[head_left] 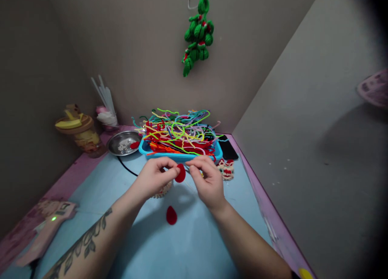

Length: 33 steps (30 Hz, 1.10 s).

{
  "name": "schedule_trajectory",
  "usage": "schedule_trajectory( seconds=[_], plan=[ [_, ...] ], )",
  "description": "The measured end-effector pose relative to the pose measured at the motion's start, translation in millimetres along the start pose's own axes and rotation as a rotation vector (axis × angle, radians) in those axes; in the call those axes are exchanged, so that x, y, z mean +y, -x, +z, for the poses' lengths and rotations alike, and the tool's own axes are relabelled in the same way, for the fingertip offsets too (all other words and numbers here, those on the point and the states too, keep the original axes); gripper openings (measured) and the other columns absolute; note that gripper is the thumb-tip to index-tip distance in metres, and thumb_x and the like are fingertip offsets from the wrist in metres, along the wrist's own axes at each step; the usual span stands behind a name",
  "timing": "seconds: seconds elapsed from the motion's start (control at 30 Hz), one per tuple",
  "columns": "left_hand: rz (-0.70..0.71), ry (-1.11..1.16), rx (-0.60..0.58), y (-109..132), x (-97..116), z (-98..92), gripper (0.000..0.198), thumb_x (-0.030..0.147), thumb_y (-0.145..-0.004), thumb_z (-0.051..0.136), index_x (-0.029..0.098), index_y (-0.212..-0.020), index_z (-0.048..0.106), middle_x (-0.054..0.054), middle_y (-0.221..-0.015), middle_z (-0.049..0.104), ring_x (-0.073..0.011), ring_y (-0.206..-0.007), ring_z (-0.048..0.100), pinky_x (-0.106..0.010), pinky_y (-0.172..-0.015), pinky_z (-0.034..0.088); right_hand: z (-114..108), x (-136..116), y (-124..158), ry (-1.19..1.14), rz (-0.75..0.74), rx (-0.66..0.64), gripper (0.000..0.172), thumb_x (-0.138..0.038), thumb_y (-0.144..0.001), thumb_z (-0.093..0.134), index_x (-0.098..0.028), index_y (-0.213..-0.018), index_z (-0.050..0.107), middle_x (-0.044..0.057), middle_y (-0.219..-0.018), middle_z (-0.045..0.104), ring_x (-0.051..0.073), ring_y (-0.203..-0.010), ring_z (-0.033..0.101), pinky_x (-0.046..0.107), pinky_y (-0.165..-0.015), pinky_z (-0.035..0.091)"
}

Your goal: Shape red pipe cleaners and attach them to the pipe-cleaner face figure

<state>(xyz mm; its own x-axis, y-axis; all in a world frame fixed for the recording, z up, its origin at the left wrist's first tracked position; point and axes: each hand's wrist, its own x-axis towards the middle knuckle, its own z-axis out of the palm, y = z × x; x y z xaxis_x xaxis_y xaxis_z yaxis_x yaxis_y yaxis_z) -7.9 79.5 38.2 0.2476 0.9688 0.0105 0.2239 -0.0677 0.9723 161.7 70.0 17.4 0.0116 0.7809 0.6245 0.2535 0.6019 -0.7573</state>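
My left hand [158, 175] pinches a red fuzzy petal [181, 173] by its left edge, above the blue mat. Close on the petal's right side is my right hand [208, 179], thumb and fingertips drawn together; what they hold, if anything, is too small to make out. A second red petal [171, 215], teardrop-shaped, lies flat on the mat below my hands. Partly hidden behind my left hand is a round cream beaded-looking piece [163, 190]. Beyond my right hand sits a cream, red and green crafted piece [226, 170].
A blue tray [180, 156] heaped with coloured pipe cleaners stands at the back. Left of it are a metal bowl [112, 145], a lidded cup [86, 139] and white sticks [106, 95]. A pink glue gun [48, 230], light on, lies front left. A phone [228, 148] lies back right.
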Motion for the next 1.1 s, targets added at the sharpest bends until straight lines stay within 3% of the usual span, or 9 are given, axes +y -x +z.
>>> schedule_trajectory(
  seconds=[0.1, 0.23, 0.3, 0.4, 0.63, 0.77, 0.93, 1.0, 1.1],
  plan=[
    [0.142, -0.095, 0.027, 1, 6, -0.4, 0.020, 0.031, -0.080, 0.062, 0.015, -0.068, 0.066, -0.003, -0.066, 0.068, -0.0141, -0.057, 0.060, -0.024, -0.053, 0.046, 0, 4, 1, -0.023, 0.055, 0.128, 0.017, -0.018, -0.086, 0.055, -0.021, -0.099, 0.066, 0.007, -0.097, 0.060, 0.019, -0.091, 0.059, 0.033, -0.076, 0.050],
    [0.709, -0.429, 0.341, 8, 6, -2.5, 0.007, 0.020, -0.082, 0.064, 0.019, -0.081, 0.070, -0.004, -0.082, 0.072, -0.0151, -0.075, 0.065, -0.027, -0.068, 0.051, 1, 7, 1, -0.061, 0.105, 0.176, 0.017, -0.021, -0.087, 0.054, -0.020, -0.101, 0.064, 0.007, -0.101, 0.057, 0.019, -0.094, 0.057, 0.032, -0.076, 0.049],
    [1.015, -0.645, 0.490, 15, 2, -5.7, 0.015, 0.015, -0.078, 0.069, 0.023, -0.091, 0.070, -0.002, -0.086, 0.072, -0.0141, -0.077, 0.065, -0.028, -0.073, 0.052, 2, 8, 2, -0.060, 0.104, 0.160, 0.016, -0.021, -0.088, 0.054, -0.020, -0.101, 0.064, 0.008, -0.101, 0.057, 0.019, -0.094, 0.057, 0.032, -0.075, 0.049],
    [1.247, -0.897, 0.548, 30, -2, -11.8, 0.030, 0.012, -0.074, 0.075, 0.025, -0.100, 0.069, 0.000, -0.086, 0.071, -0.0130, -0.075, 0.063, -0.025, -0.070, 0.053, 2, 7, 4, -0.057, 0.085, 0.138, 0.016, -0.021, -0.089, 0.053, -0.021, -0.101, 0.063, 0.007, -0.099, 0.057, 0.018, -0.092, 0.056, 0.031, -0.074, 0.049],
    [1.240, -0.985, 0.481, 53, 6, -16.3, 0.035, 0.006, -0.074, 0.073, 0.022, -0.105, 0.068, 0.000, -0.089, 0.070, -0.0144, -0.083, 0.062, -0.027, -0.074, 0.051, -6, -4, 12, -0.141, -0.263, -0.058, 0.035, -0.046, -0.087, 0.054, -0.023, -0.113, 0.061, 0.009, -0.098, 0.056, 0.022, -0.087, 0.057, 0.038, -0.073, 0.051],
    [1.212, -0.817, 0.472, 36, 7, -7.3, 0.026, 0.017, -0.076, 0.073, 0.022, -0.101, 0.067, -0.001, -0.086, 0.070, -0.0144, -0.078, 0.062, -0.027, -0.071, 0.052, -10, -13, 7, 0.000, -0.377, -0.134, 0.037, -0.027, -0.081, 0.065, -0.025, -0.117, 0.058, 0.008, -0.102, 0.059, 0.023, -0.095, 0.058, 0.039, -0.082, 0.050],
    [0.967, -0.573, 0.329, 16, 7, 5.3, 0.012, 0.015, -0.083, 0.063, 0.021, -0.092, 0.067, -0.004, -0.085, 0.069, -0.0136, -0.075, 0.063, -0.027, -0.071, 0.051, -11, -9, -7, -0.037, -0.183, -0.196, 0.005, -0.022, -0.084, 0.064, -0.023, -0.088, 0.066, 0.003, -0.083, 0.064, 0.018, -0.082, 0.060, 0.032, -0.074, 0.049],
    [0.861, -0.515, 0.304, 13, 10, 5.3, 0.012, 0.019, -0.085, 0.060, 0.018, -0.094, 0.067, -0.006, -0.090, 0.069, -0.0147, -0.082, 0.063, -0.026, -0.073, 0.050, -11, -4, -11, -0.127, -0.046, -0.177, 0.006, -0.027, -0.082, 0.066, -0.021, -0.080, 0.066, 0.002, -0.080, 0.064, 0.016, -0.076, 0.059, 0.030, -0.071, 0.048],
    [0.615, -0.504, 0.393, 9, 16, -1.2, 0.020, 0.026, -0.089, 0.052, 0.015, -0.095, 0.067, -0.006, -0.090, 0.068, -0.0152, -0.081, 0.060, -0.024, -0.066, 0.045, -12, 5, -12, -0.295, 0.216, -0.064, 0.012, -0.030, -0.077, 0.069, -0.020, -0.078, 0.064, 0.000, -0.077, 0.064, 0.014, -0.072, 0.059, 0.028, -0.069, 0.048]
  ],
)
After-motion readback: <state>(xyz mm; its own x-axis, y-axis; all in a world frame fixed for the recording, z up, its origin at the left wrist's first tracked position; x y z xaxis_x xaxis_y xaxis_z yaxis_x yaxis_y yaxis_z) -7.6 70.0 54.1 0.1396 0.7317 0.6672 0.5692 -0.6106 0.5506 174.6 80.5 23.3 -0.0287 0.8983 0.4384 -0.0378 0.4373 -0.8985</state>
